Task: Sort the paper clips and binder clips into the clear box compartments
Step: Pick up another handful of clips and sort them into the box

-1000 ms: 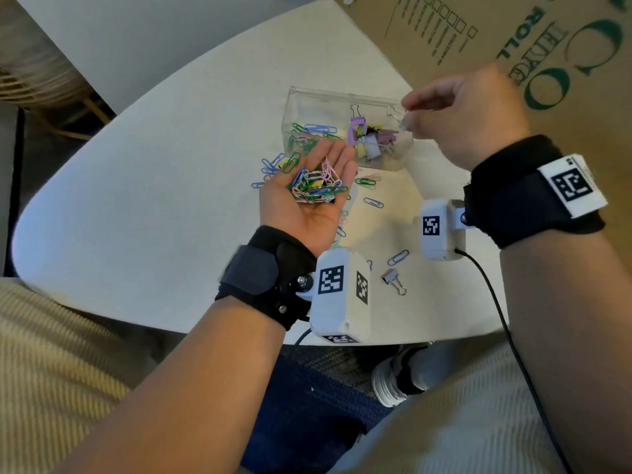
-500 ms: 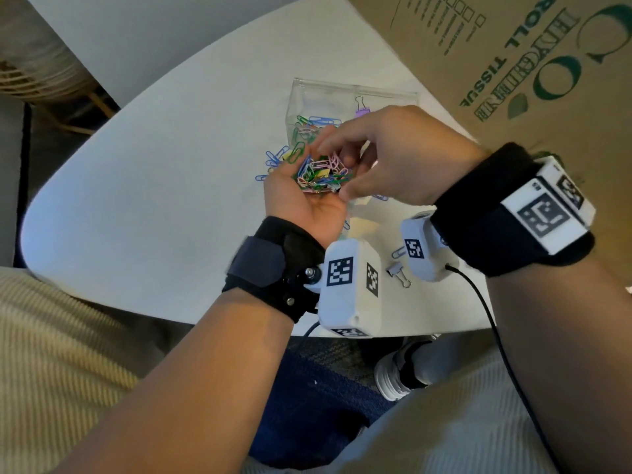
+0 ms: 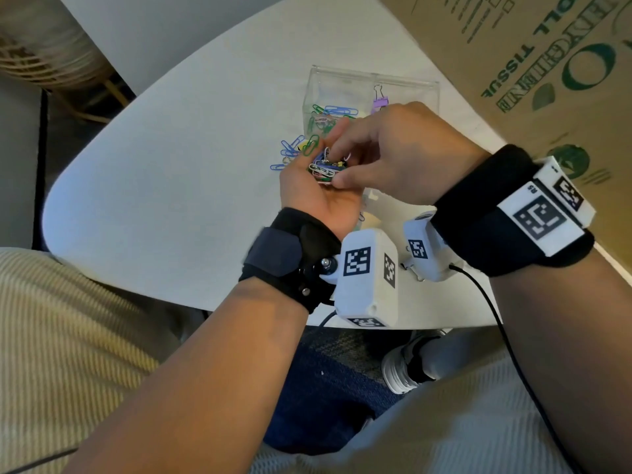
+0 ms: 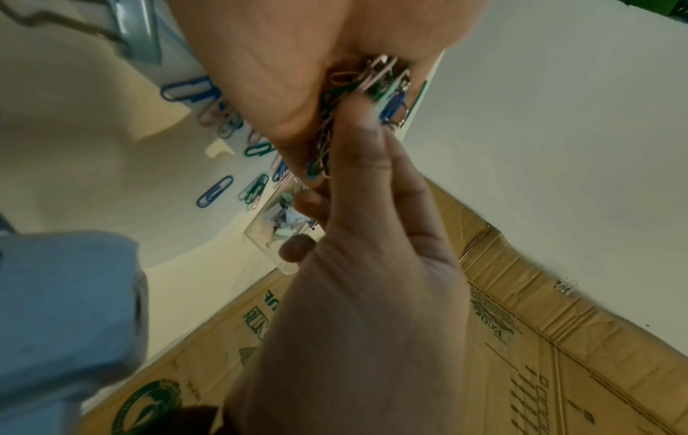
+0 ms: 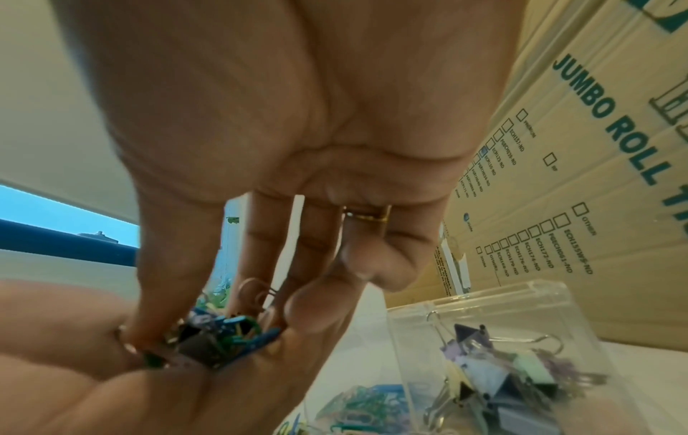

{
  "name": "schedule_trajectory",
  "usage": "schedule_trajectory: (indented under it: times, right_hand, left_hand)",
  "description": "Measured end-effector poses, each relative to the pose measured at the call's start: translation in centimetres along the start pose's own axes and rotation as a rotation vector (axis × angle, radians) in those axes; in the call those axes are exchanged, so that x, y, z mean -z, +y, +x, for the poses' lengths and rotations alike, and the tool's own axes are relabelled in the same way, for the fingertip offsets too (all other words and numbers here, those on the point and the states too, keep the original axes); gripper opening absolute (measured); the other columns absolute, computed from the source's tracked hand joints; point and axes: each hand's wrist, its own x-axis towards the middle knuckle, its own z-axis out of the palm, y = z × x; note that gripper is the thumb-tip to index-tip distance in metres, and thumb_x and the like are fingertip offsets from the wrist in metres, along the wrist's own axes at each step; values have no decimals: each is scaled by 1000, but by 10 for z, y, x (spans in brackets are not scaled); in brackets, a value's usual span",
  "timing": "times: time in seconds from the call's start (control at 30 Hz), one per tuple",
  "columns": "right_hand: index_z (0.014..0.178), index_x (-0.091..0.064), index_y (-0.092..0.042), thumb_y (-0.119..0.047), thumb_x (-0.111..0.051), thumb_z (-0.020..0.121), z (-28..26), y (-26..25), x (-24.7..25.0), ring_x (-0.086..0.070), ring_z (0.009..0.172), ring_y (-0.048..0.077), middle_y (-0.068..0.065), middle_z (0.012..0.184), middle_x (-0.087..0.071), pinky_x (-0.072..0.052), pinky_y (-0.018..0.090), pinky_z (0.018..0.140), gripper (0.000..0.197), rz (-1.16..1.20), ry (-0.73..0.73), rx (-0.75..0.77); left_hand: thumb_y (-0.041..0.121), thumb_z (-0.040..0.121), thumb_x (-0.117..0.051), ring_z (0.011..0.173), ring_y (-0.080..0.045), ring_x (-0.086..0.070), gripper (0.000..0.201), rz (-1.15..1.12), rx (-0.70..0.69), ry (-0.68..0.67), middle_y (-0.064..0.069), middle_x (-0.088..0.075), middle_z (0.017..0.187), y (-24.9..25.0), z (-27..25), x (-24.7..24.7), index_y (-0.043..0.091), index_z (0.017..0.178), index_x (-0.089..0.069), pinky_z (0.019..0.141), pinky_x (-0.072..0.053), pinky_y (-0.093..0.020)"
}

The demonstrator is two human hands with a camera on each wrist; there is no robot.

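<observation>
My left hand (image 3: 309, 189) is palm up over the white table (image 3: 171, 148), and a pile of coloured clips (image 3: 325, 167) lies in it. My right hand (image 3: 337, 167) reaches over it from the right. Its thumb and fingers pinch a dark binder clip (image 5: 201, 347) in the pile (image 5: 231, 335). Behind the hands stands the clear box (image 3: 372, 80). Paper clips (image 3: 328, 112) fill its left compartment, and binder clips (image 5: 502, 379) fill its right one. My right hand hides most of that right compartment in the head view.
Loose paper clips (image 3: 290, 148) lie on the table left of the box. A silver binder clip (image 3: 415, 271) lies near the front edge, half hidden by the right wrist camera. A large cardboard carton (image 3: 530, 80) stands right behind the box.
My right hand came from above the box's right compartment down onto my left palm and now pinches into the pile. My left hand stayed palm up with the clips.
</observation>
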Motion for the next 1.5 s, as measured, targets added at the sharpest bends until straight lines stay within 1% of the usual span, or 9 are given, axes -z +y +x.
schedule_trajectory:
  times: [0.17,0.4,0.53,0.6,0.77,1.0,1.13,1.3,1.5]
  right_hand:
    - [91,-74,-29,-44,-70,79,4,-2,-7,-57,87,16,1,100,-62,-47,37,82,19,-5,91,38]
    - [80,-74,-22,-31,-84,68,1,0,2,-51,58,-3,-12,70,-60,-39,10,57,18,201,200,-27]
    - [80,-67,-11,-24,-81,76,-1,3,7,-59,52,8,-9,57,-66,-44,17,52,19,515,241,-50]
    - [82,-62,-8,-17,-75,83,-4,6,14,-64,53,23,-2,59,-70,-42,19,46,15,668,227,-50]
    - [77,-62,-14,-12,-80,75,-8,18,29,-60,53,18,22,81,-71,-44,25,47,18,824,292,-75]
    - [73,-60,-11,-6,-83,70,-2,13,14,-60,48,22,17,69,-68,-43,22,43,24,796,169,-5]
    - [77,-62,-8,-5,-80,74,-1,17,18,-59,46,19,10,61,-68,-45,23,42,19,841,269,-53]
    - [95,-71,-10,-7,-71,85,-1,47,36,-63,57,10,2,78,-71,-55,25,57,10,717,572,-271]
    - [99,-73,-29,-23,-68,88,2,66,28,-57,69,-5,-17,84,-67,-45,12,76,14,359,507,-412]
  left_hand:
    - [17,97,-33,75,-26,-64,34,20,14,10,-14,-64,80,0,0,1,3,85,-61,75,-52,-34]
    - [16,100,-28,68,-27,-68,37,71,12,-94,-17,-68,76,-1,-2,-2,1,90,-60,67,-55,-29]
    - [16,100,-30,76,-29,-64,33,26,0,-75,-18,-66,83,-1,0,-1,0,96,-59,78,-51,-38]
    - [19,101,-28,85,-31,-64,38,11,18,-80,-19,-67,89,0,1,1,-2,100,-60,82,-53,-39]
    - [23,101,-29,113,-29,-57,41,16,77,-48,-22,-66,94,2,3,3,-4,104,-60,97,-45,-40]
    - [16,97,-39,91,-29,-57,26,43,64,-73,-18,-60,99,-6,4,-5,2,101,-60,92,-46,-39]
    - [20,97,-37,81,-29,-64,30,45,65,-92,-16,-67,89,-1,7,-3,4,101,-62,84,-52,-36]
    - [25,99,-36,82,-32,-69,33,45,81,-81,-18,-69,96,7,8,-2,9,115,-60,82,-54,-37]
    - [24,100,-32,96,-26,-67,38,62,111,-54,-17,-67,101,8,6,-1,1,114,-59,86,-51,-37]
